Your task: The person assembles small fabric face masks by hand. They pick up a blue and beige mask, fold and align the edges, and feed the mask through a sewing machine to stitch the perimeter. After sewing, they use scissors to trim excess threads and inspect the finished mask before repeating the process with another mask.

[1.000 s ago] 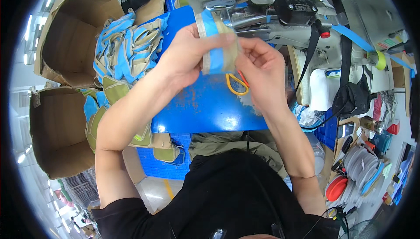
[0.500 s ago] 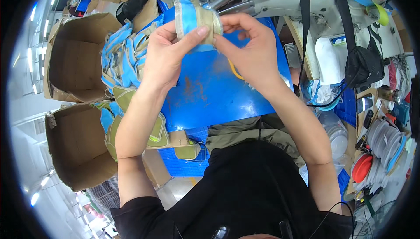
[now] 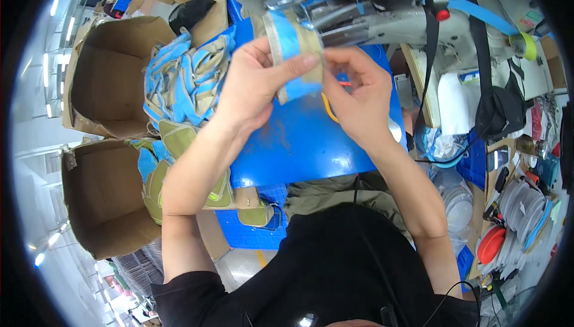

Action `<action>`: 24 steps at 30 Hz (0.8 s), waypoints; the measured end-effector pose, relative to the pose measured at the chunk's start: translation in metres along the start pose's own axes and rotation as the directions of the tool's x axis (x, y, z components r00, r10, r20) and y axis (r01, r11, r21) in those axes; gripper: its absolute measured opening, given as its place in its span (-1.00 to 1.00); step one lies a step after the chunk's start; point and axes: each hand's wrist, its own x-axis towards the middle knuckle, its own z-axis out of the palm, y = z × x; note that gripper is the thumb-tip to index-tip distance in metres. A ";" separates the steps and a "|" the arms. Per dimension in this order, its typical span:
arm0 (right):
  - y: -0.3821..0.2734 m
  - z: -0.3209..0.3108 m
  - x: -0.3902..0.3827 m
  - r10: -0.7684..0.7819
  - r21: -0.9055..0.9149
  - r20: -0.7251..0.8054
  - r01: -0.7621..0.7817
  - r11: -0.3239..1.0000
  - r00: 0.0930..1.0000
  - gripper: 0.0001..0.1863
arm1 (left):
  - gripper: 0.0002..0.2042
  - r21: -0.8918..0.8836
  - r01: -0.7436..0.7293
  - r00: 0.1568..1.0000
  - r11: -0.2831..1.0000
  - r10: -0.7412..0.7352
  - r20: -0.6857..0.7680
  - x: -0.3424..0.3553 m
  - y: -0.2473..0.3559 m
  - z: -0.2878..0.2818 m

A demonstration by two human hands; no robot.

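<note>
A blue and beige fabric strip [image 3: 290,39] is held up before the sewing machine [image 3: 388,25], curving down over the blue table [image 3: 299,153]. My left hand [image 3: 251,87] grips its left side, with the thumb laid across the front. On the strip's right edge, the thumb and bent fingers of my right hand [image 3: 362,90] close in a pinch. The strip's upper end is close to the machine's metal parts; whether it touches them I cannot tell. Partly behind my right hand, a yellow loop-shaped handle [image 3: 329,109] lies on the table.
Left of the table lies a heap of similar blue and beige strips [image 3: 188,81]. Two open cardboard boxes [image 3: 89,207] stand farther left, with olive fabric pieces [image 3: 179,138] beside them. Black straps and a black pouch [image 3: 501,111] hang at right, near a white cloth [image 3: 453,104].
Both hands and the strip have come slightly nearer and to the right, and more of the strip's blue lower end shows. The whole view has shifted a little as well.
</note>
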 end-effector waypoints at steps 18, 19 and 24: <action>0.008 0.010 0.003 -0.280 -0.272 -0.083 0.249 0.930 0.956 -0.77 | -0.79 0.175 0.037 0.999 0.984 -0.043 0.029 0.019 0.014 -0.021; 0.009 0.010 0.002 -0.283 -0.285 -0.081 0.249 0.925 0.956 -0.77 | -0.79 0.164 0.050 0.998 0.985 -0.056 0.033 0.021 0.014 -0.023; 0.019 0.013 0.000 -0.260 -0.230 -0.108 0.231 0.945 0.959 -0.77 | -0.79 0.193 -0.055 0.998 0.980 0.047 0.045 0.020 0.007 -0.018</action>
